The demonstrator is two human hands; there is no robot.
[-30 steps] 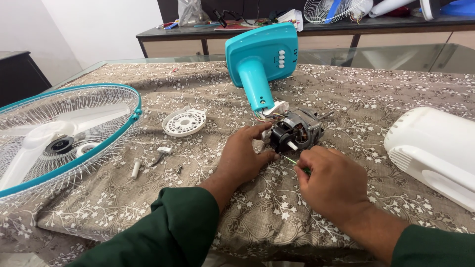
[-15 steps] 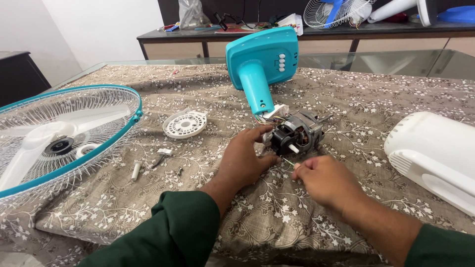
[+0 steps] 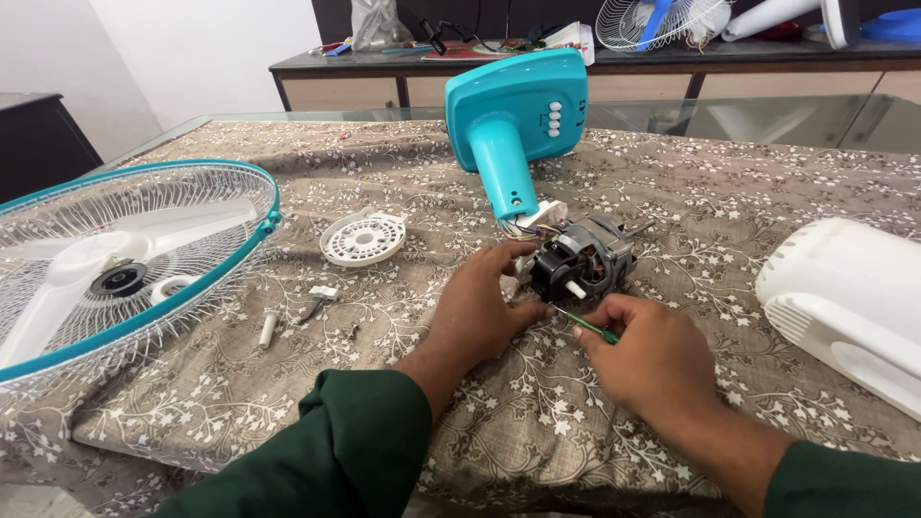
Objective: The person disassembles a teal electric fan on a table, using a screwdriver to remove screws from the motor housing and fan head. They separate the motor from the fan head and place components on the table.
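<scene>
Since the earlier frame, the right hand (image 3: 652, 360) had drawn a little nearer the motor (image 3: 582, 261) and now showed a thin green-handled screwdriver (image 3: 587, 326) pinched in its curled fingers, the tip pointing left at the motor's near side. The left hand (image 3: 477, 309) had stayed put, thumb and fingers partly closed on the motor's left end, steadying it on the patterned tablecloth (image 3: 288, 384). That motor lay mid-table, just near of the teal fan base (image 3: 513, 115), wired to it. Farther left sat a white round cap (image 3: 364, 238) and the fan guard (image 3: 115, 259); a white housing (image 3: 849, 297) lay right.
</scene>
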